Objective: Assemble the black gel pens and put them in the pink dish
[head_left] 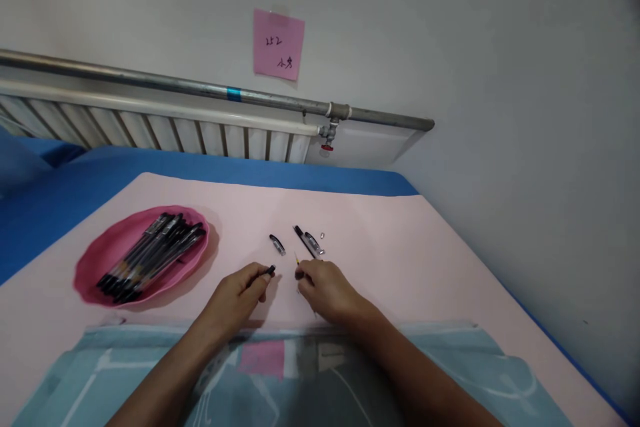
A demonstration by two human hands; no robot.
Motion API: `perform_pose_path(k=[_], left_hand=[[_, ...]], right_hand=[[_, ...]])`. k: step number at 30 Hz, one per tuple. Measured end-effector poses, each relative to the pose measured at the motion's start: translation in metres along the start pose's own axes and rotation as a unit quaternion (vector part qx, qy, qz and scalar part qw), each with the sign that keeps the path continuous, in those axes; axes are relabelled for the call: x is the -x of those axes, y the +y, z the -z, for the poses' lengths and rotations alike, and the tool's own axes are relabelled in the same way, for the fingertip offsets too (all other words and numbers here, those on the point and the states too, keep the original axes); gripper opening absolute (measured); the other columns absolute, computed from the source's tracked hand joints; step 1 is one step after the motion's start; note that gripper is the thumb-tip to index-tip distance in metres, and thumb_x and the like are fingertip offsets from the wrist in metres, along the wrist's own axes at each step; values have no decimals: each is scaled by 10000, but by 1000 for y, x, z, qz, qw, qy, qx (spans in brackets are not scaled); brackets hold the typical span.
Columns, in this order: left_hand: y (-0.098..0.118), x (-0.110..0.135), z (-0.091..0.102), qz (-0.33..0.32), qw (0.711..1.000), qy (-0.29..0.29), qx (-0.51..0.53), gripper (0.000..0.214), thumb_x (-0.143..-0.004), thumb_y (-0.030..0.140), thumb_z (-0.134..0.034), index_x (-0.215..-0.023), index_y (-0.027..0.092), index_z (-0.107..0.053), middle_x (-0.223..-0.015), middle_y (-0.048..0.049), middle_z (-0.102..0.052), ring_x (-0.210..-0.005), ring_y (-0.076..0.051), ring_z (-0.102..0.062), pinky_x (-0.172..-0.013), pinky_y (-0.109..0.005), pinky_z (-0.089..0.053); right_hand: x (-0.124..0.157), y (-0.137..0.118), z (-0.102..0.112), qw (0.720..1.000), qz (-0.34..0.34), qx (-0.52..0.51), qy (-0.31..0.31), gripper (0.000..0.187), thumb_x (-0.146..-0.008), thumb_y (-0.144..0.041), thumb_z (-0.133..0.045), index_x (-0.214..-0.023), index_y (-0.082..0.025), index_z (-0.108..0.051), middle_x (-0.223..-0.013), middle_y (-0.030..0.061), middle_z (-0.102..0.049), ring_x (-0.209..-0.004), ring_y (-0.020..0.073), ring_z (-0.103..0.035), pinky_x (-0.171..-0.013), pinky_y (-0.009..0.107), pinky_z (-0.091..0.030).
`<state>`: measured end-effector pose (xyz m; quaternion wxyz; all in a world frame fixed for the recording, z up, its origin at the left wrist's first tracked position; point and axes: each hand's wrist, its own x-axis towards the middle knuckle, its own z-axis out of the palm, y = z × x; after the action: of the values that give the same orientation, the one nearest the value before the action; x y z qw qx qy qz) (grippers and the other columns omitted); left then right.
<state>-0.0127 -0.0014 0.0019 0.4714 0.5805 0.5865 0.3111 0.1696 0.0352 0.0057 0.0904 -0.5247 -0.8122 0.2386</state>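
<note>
My left hand (235, 297) pinches a small black pen part (271, 269) between thumb and fingers; most of it is covered by the hand. To its right, my right hand (327, 290) is closed around a thin pen refill (297, 258), whose yellowish tip points up and away from me. Beyond the hands lie a pen cap (277, 245) with a clear clip, a black pen piece (304, 241) and a second cap (313, 243). Tiny clear bits (323, 235) rest beside them.
A pink oval basket (90, 267) on the left holds several black pens (150, 257). The pink table cover (380, 247) has a blue border (280, 177). Behind stand a radiator (210, 137) and a metal pipe (180, 85); a wall (525, 147) runs along the right.
</note>
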Motion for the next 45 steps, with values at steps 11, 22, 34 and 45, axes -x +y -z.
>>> perform_pose_path(k=[11, 22, 34, 45], left_hand=[[-3, -2, 0, -3, 1000, 3, 15, 238, -792, 365, -424, -774, 174, -565, -565, 47, -461, -512, -107, -392, -476, -203, -296], [2, 1, -2, 9, 998, -23, 55, 265, -802, 385, -429, -857, 170, -574, -561, 48, -454, -487, -89, -371, -440, -190, -258], [13, 9, -1, 9, 993, -42, 111, 233, -807, 379, -437, -870, 191, -558, -593, 54, -439, -465, -68, -343, -429, -179, -235], [10, 8, -1, -1, 993, -64, 99, 224, -812, 357, -430, -844, 179, -562, -585, 54, -414, -480, -70, -336, -434, -179, -234]], right_hand=[[-2, 5, -10, 982, 176, -65, 28, 203, -729, -80, -457, -862, -168, -582, -816, 36, -566, -766, 135, -523, -704, 258, -415], [-3, -4, -2, 807, 1, -567, 164, 99, -806, -283, -482, -799, -187, -458, -581, -39, -553, -390, 85, -485, -360, 193, -384], [-2, -14, 3, 700, -36, -684, 201, 44, -750, -202, -501, -742, -189, -460, -596, -19, -589, -435, 97, -527, -353, 191, -413], [2, -14, 4, 746, 24, -641, 179, 45, -753, -205, -506, -788, -188, -484, -652, -7, -597, -480, 108, -550, -377, 208, -430]])
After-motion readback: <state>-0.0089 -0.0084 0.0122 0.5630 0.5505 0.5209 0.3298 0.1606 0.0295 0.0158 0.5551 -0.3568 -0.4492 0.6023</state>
